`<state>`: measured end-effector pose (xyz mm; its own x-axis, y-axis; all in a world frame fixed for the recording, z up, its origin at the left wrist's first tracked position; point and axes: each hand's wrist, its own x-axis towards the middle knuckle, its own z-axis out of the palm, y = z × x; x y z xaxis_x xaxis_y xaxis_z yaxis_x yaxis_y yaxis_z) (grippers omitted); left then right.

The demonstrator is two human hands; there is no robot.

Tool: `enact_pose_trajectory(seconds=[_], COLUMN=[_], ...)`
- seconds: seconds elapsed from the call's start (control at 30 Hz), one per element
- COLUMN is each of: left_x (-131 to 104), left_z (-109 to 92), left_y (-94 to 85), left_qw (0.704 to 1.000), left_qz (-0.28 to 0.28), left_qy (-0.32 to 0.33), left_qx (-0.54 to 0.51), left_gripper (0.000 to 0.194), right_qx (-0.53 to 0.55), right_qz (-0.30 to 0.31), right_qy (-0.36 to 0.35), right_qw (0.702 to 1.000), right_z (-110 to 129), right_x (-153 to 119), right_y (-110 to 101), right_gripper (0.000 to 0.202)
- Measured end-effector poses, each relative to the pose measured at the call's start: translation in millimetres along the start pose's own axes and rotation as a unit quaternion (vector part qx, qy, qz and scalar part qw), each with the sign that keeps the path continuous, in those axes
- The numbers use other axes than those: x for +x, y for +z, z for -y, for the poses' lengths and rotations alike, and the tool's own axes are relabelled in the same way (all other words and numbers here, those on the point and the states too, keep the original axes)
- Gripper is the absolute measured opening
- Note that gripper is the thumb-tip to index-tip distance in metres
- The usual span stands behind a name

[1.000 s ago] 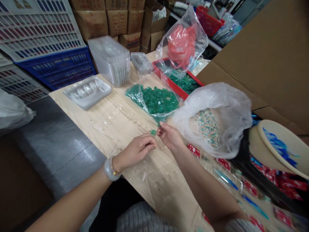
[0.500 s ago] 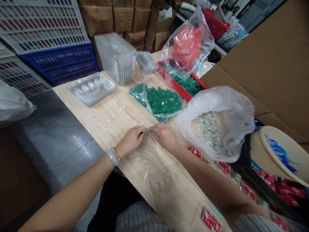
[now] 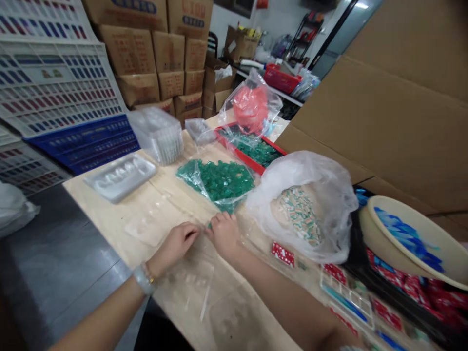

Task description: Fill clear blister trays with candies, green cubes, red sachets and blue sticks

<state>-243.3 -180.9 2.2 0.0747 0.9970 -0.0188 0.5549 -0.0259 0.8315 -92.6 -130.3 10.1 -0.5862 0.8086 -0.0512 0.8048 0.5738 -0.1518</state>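
Note:
Over the wooden table (image 3: 86,187), my left hand (image 3: 175,246) is closed, fingertips pressed together; what they hold is too small to name. My right hand (image 3: 224,234) faces it a short way off, fingers curled, with a bit of green at its fingertips. Just beyond my right hand lies a heap of green pieces (image 3: 226,180), partly covered by clear plastic. To its right, a white plastic bag (image 3: 340,195) stands open around many small striped pieces (image 3: 302,214). Clear plastic sheets lie beneath and around both hands.
A clear tray (image 3: 120,178) sits at the table's left end, near stacked clear trays (image 3: 157,134). Behind the heap is a red tray (image 3: 248,158) of green pieces. Right: red packets (image 3: 282,254) and a cream basin (image 3: 369,229). Crates and cartons stand behind.
The camera view has tilted up, so the table sits lower and more background shows. Both hands remain close together over the table, and a compartment tray now shows beside my right forearm.

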Motion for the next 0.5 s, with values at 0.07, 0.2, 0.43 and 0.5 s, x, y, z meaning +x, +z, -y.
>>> enact_pose_trajectory(seconds=[0.07, 0.2, 0.43, 0.5], left_x=[5, 57, 260, 311], left_z=[-6, -53, -181, -193], left_y=[-7.6, -27.7, 18.8, 44.4], left_qw=[0.998, 0.987, 0.969, 0.972], left_qz=[-0.062, -0.138, -0.100, -0.104], left_qy=[0.005, 0.079, 0.223, 0.199], left_qx=[-0.013, 0.019, 0.025, 0.063], left_gripper=[0.017, 0.011, 0.019, 0.020], right_qx=[0.051, 0.122, -0.083, -0.102], right_qz=[-0.023, -0.193, -0.115, -0.076], right_qy=[-0.004, 0.039, 0.186, 0.248], right_qw=[0.998, 0.973, 0.972, 0.960], right_z=[-8, -70, -243, -271], right_x=[-2, 19, 62, 51], right_y=[-7, -52, -100, -96], right_gripper=[0.025, 0.035, 0.029, 0.029])
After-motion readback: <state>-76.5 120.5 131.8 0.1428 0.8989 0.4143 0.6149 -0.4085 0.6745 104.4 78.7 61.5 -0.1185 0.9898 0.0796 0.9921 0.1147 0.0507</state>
